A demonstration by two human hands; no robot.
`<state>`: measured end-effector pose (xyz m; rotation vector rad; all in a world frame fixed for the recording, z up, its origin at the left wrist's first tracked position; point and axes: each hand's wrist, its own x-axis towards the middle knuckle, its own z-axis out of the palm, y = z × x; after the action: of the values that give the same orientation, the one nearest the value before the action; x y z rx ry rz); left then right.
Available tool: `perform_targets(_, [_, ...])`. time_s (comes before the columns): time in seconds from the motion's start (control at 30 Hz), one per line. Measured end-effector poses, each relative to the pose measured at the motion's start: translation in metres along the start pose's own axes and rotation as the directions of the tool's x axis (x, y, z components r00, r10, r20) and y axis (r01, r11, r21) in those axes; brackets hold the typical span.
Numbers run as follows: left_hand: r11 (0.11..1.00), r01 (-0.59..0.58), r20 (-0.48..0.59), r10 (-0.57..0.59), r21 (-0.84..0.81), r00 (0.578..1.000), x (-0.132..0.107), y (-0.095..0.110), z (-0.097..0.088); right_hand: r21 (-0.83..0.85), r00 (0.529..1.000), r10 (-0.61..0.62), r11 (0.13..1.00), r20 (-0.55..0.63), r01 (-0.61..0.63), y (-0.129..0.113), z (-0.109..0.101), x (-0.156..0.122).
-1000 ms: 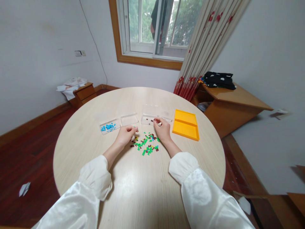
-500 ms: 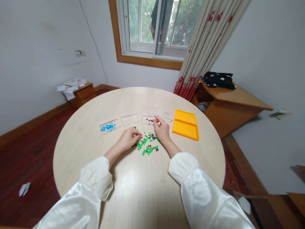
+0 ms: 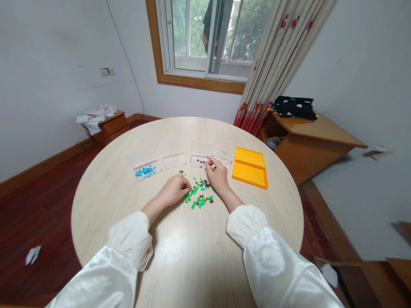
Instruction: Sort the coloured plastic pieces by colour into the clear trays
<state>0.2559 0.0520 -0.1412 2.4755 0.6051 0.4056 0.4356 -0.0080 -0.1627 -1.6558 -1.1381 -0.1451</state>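
Note:
My left hand (image 3: 176, 189) is at the left edge of a loose pile of small building bricks (image 3: 201, 200), mostly green and brown with a few blue and yellow. Its thumb and fingertips are pinched together; whatever lies between them is too small to make out. My right hand (image 3: 217, 175) hangs over the front of a clear plastic box (image 3: 194, 164), fingers loosely curled and slightly apart, with no piece visible in them. A few small brown bricks (image 3: 201, 161) lie in that box, just left of the right fingertips. Its right part is hidden by the hand.
Left of that box stand a second clear box (image 3: 174, 161) and another clear box (image 3: 138, 177) holding blue bricks (image 3: 146, 171). A yellow two-part tray (image 3: 249, 177) sits to the right. Everything rests on a round wooden table (image 3: 180, 265).
My right hand has shifted slightly left, and the brown piece at its fingertips now seems to lie in the box. My left hand has dipped a little, its fingers curling closer over the pile's edge.

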Motion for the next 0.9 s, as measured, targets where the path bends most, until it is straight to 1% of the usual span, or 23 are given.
perform_targets(0.1, [1.000, 0.001, -0.045, 0.000, 0.024, 0.999, 0.000, 0.003, -0.001, 0.010, 0.997, -0.079, 0.997, 0.014, 0.079, -0.005, -0.001, -0.002])
perform_targets(0.13, [1.000, 0.021, -0.070, -0.020, 0.020, 0.997, 0.000, 0.004, -0.002, 0.013, 0.993, -0.120, 0.993, 0.022, 0.120, -0.008, -0.001, -0.004])
perform_targets(0.2, [0.995, 0.091, -0.120, -0.094, -0.030, 0.988, 0.001, 0.006, -0.003, 0.016, 0.977, -0.208, 0.978, 0.042, 0.207, -0.014, -0.003, -0.006])
perform_targets(0.3, [0.973, 0.183, -0.194, -0.208, -0.142, 0.959, 0.003, 0.008, -0.007, 0.017, 0.938, -0.331, 0.943, 0.104, 0.331, -0.024, -0.005, -0.009])
perform_targets(0.37, [0.961, 0.198, -0.251, -0.243, -0.192, 0.937, 0.003, 0.010, -0.009, 0.019, 0.903, -0.398, 0.916, 0.160, 0.400, -0.031, -0.007, -0.010])
perform_targets(0.43, [0.956, 0.189, -0.290, -0.251, -0.224, 0.924, 0.004, 0.012, -0.011, 0.029, 0.874, -0.442, 0.895, 0.202, 0.446, -0.036, -0.008, -0.011])
perform_targets(0.57, [0.953, 0.155, -0.340, -0.241, -0.261, 0.909, 0.004, 0.013, -0.013, 0.065, 0.831, -0.491, 0.868, 0.263, 0.492, -0.040, -0.009, -0.012])
perform_targets(0.67, [0.943, 0.144, -0.336, -0.246, -0.301, 0.909, 0.004, 0.012, -0.013, 0.081, 0.807, -0.512, 0.855, 0.295, 0.513, -0.039, -0.008, -0.012])
perform_targets(0.73, [0.934, 0.137, -0.322, -0.248, -0.331, 0.914, 0.005, 0.011, -0.012, 0.085, 0.802, -0.514, 0.853, 0.304, 0.515, -0.038, -0.007, -0.012])
perform_targets(0.9, [0.914, 0.106, -0.312, -0.241, -0.392, 0.919, 0.007, 0.007, -0.008, 0.075, 0.806, -0.503, 0.858, 0.312, 0.507, -0.037, -0.006, -0.013])
